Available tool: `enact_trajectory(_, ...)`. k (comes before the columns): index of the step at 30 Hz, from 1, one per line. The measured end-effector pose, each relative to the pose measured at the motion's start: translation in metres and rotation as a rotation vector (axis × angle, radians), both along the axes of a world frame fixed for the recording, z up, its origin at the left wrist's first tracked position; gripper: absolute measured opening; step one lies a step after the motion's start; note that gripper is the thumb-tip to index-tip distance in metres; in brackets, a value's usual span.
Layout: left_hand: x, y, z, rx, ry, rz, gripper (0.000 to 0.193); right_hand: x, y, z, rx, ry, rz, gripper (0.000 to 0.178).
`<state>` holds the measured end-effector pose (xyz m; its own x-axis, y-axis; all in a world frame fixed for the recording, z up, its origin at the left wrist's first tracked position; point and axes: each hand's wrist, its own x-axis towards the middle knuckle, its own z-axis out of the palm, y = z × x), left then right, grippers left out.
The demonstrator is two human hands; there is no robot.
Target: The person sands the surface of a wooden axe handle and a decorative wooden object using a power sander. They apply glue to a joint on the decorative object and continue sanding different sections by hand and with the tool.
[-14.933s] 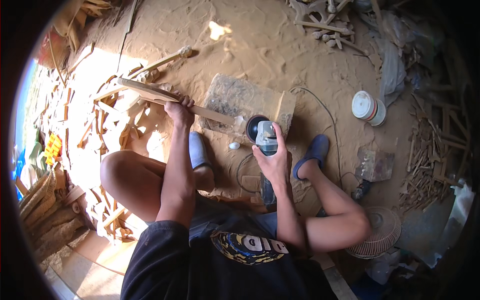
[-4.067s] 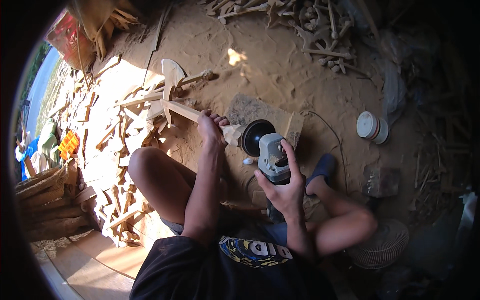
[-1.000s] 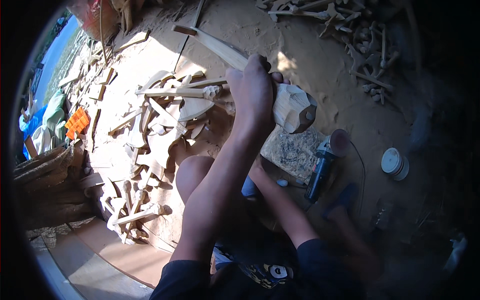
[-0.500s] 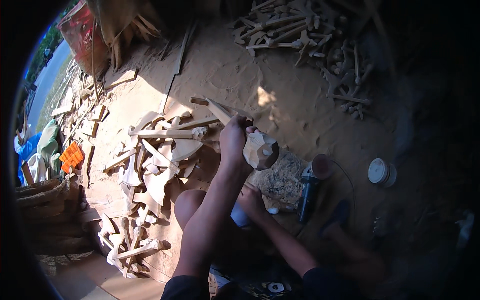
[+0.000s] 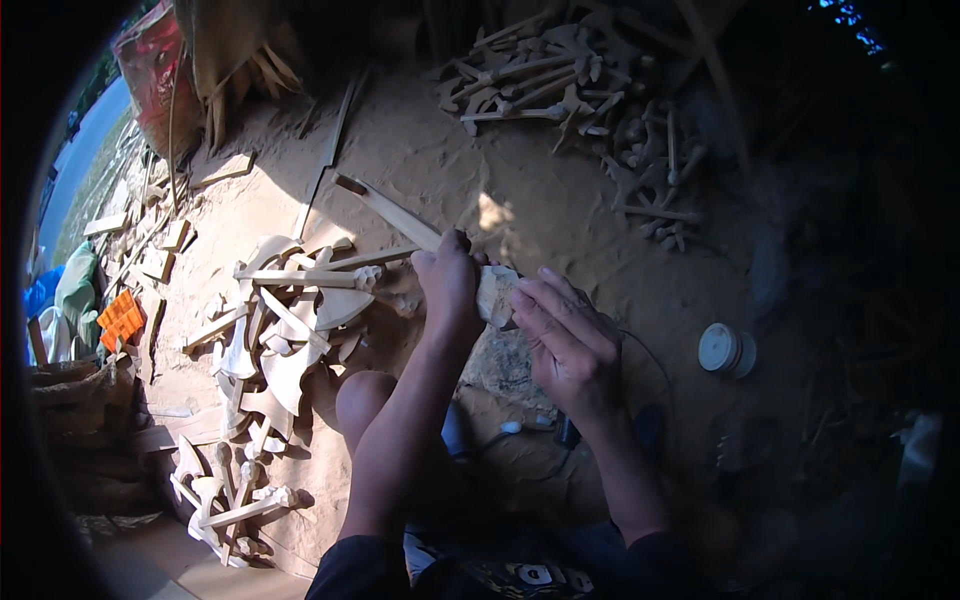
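Observation:
A pale wooden club (image 5: 407, 222) with a faceted, rounded head (image 5: 495, 295) slants in front of me, its shaft pointing up and to the left. My left hand (image 5: 450, 280) is wrapped round the shaft just behind the head. On the other side, my right hand (image 5: 578, 345) lays its fingers against the end of the head; its thumb is hidden. Below the head is a rough grey stone (image 5: 505, 365). A dark power tool (image 5: 567, 432) lies mostly covered by my right hand and forearm.
Left of my arm lies a pile of carved wooden axe and club shapes (image 5: 300, 330), with a smaller pile (image 5: 235, 505) nearer. More wooden pieces (image 5: 550, 75) are heaped at the far side. A round white container (image 5: 727, 350) stands right; an orange object (image 5: 121, 320) lies far left.
My right hand has risen from low beside my knee to the club's head. The club has turned, so its head's end faces right and its shaft shows more. The view has shifted slightly.

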<state>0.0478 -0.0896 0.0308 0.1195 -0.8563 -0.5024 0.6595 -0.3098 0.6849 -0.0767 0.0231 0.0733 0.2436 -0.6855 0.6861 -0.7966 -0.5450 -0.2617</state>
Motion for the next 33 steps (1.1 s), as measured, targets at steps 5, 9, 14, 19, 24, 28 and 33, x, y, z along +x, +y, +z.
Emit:
enact_trajectory(5,0.002,0.001,-0.001,0.008,-0.014,0.082,0.015,-0.001,0.031,-0.003,0.059,-0.004,-0.124,0.047)
enact_trajectory(9,-0.003,0.008,0.005,-0.006,-0.051,0.003,0.016,0.007,0.031,0.005,0.170,0.175,-0.195,0.073)
enact_trajectory(14,-0.005,0.014,0.011,-0.043,-0.094,-0.005,0.016,0.000,0.027,-0.001,0.157,0.033,-0.319,0.074)
enact_trajectory(19,-0.008,0.014,0.010,0.028,0.032,0.064,0.015,-0.008,0.045,-0.009,0.260,0.119,-0.353,0.078)
enact_trajectory(24,0.021,0.021,0.019,-0.052,-0.098,0.023,0.015,-0.011,0.107,-0.095,0.639,-0.441,-0.237,0.051)
enact_trajectory(28,0.004,0.026,0.024,-0.060,-0.024,0.028,0.018,-0.038,0.206,-0.259,1.306,-0.415,-0.292,0.042)
enact_trajectory(33,0.000,0.027,0.009,-0.093,-0.108,-0.052,0.018,-0.017,0.236,-0.374,1.219,-0.486,-0.551,0.065)
